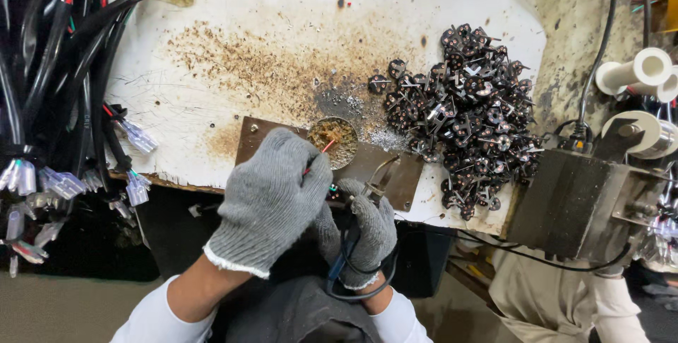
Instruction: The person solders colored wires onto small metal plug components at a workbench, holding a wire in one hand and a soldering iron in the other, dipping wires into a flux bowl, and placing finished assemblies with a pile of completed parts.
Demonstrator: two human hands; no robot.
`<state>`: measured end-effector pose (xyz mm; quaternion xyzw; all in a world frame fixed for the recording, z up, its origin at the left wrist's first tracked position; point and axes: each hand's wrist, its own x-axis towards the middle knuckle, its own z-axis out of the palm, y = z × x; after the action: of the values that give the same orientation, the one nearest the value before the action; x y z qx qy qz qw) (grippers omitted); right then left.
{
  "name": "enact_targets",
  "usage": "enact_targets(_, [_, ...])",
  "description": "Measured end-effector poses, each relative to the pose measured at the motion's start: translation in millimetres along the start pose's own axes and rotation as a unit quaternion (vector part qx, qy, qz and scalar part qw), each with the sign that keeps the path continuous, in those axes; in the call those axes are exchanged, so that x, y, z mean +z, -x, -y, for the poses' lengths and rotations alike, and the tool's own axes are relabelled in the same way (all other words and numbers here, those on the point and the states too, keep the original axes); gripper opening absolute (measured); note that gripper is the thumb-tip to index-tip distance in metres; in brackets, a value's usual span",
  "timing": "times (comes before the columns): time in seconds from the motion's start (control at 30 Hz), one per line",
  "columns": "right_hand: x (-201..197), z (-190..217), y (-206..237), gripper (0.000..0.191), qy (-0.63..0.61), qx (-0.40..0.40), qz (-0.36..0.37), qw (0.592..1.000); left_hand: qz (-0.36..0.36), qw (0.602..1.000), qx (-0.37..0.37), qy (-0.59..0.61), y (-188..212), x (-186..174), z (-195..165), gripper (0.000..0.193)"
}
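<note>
Grey knitted-gloved left hand (272, 198) pinches a thin red wire (328, 146) whose tip dips into a small round metal pot (334, 142) of brownish flux, while the gloved right hand (369, 233) grips black-handled pliers (353, 224) just beside it.

grey knit gloves (272, 195), red wire (328, 146), brown-speckled white tabletop (233, 53)

A heap of small dark round parts with metal pins (470, 113) lies on the stained white bench top (282, 25), right of centre. Bundled black, red and green cables with clear plastic connectors (63, 89) hang at the left edge, while a grey metal box (575, 205) and white spools (635, 71) stand at the right
</note>
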<state>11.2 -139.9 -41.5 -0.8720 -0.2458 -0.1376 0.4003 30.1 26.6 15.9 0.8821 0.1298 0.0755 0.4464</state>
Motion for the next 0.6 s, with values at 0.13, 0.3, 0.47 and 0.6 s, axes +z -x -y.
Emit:
enact_targets(0.13, [-2.0,-6.5,-1.4,0.049,0.001,-0.017,0.007,1.0,0.027,0.999,-0.021,-0.015,-5.0,0.0,-5.1,0.016])
enact_targets(0.3, [-4.2,-12.2,0.9,0.045,0.01,-0.026,0.024,0.999,0.009,1.0,-0.009,-0.026,-5.6,-2.9,-6.1,0.013])
enact_targets(0.47, [-5.5,-11.0,-2.5,0.042,-0.005,-0.034,0.015,0.999,0.042,0.998,0.0,-0.044,-3.7,-4.2,-8.2,0.014])
enact_targets(0.6, [-10.1,-9.7,-8.1,0.037,-0.012,-0.044,0.032,0.998,0.005,0.998,-0.019,0.06,19.0,-7.0,-6.8,0.012])
